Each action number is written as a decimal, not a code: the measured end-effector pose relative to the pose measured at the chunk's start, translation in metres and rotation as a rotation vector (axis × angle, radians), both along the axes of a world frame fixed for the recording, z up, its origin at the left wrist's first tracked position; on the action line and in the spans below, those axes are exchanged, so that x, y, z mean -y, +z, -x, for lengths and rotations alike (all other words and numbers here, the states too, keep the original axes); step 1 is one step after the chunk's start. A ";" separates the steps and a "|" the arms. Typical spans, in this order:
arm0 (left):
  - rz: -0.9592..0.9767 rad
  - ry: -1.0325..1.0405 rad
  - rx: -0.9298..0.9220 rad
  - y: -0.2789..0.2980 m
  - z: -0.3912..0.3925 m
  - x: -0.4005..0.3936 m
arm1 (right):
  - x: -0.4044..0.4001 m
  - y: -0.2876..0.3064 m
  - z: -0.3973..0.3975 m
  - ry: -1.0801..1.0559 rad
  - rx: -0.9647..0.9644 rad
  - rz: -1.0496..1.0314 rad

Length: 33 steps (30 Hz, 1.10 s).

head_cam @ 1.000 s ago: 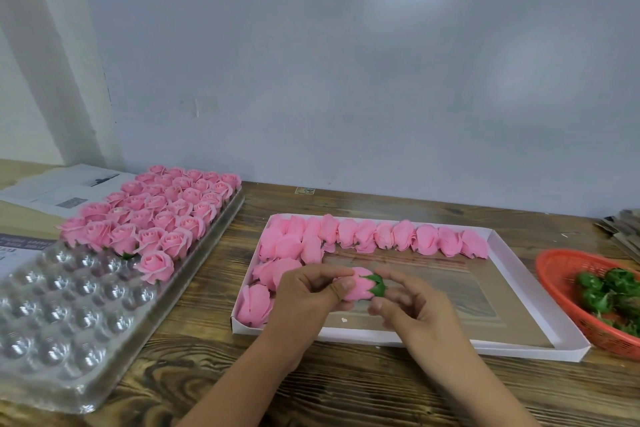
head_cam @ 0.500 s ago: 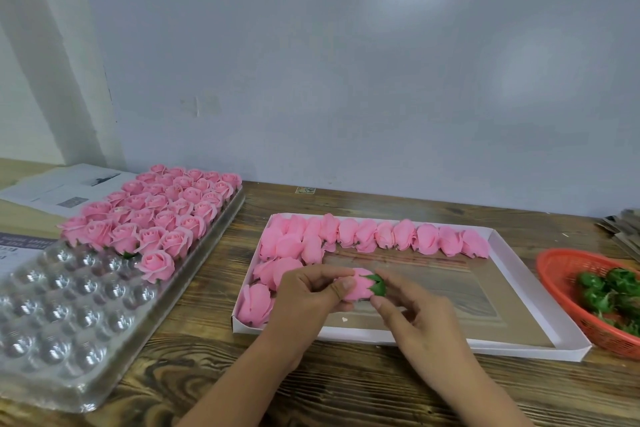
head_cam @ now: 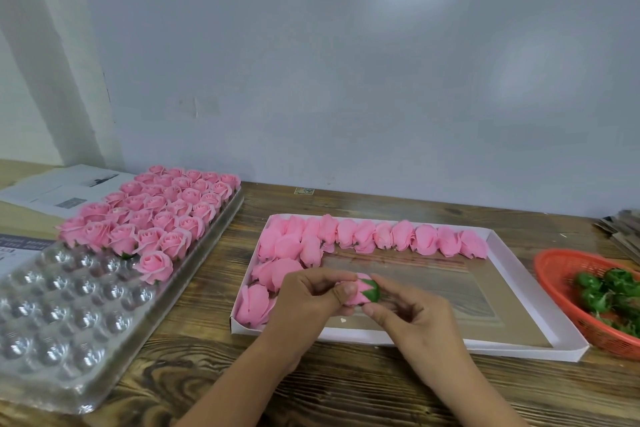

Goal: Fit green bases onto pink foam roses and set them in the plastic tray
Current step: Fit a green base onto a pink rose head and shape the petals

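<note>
**Soft rose, light grip**

The left hand (head_cam: pixel 308 298) grasps a pink foam rose (head_cam: pixel 356 291) above the near edge of the white box (head_cam: pixel 519 291), fingers curled round its petals. The right hand (head_cam: pixel 412 315) pinches the green base (head_cam: pixel 373 290) against the rose's end. Foam this light likely dents easily, so hold it gently by the body and press only on the stiffer base. The plastic tray (head_cam: pixel 59 340) waits to the left on the table (head_cam: pixel 346 388).

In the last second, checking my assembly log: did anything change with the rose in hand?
Hardly: the right hand shifted slightly at the green base. The left hand still grips the pink rose; nothing taken or released. Plastic tray unchanged.
</note>
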<state>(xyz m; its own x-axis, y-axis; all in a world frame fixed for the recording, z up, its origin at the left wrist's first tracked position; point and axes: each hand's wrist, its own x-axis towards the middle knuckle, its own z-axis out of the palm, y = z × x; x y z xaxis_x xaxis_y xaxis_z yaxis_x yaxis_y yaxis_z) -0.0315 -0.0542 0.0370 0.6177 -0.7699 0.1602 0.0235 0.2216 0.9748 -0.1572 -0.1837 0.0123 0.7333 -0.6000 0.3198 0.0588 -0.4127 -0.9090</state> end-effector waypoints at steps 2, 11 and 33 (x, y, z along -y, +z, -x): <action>-0.011 -0.005 0.005 -0.001 0.000 0.000 | -0.001 0.002 0.001 -0.019 -0.027 0.046; -0.036 -0.042 0.033 -0.003 -0.002 0.001 | -0.001 0.003 0.000 -0.022 -0.026 -0.070; -0.072 0.022 0.304 -0.006 -0.003 0.004 | -0.004 0.016 0.001 0.185 0.108 -0.456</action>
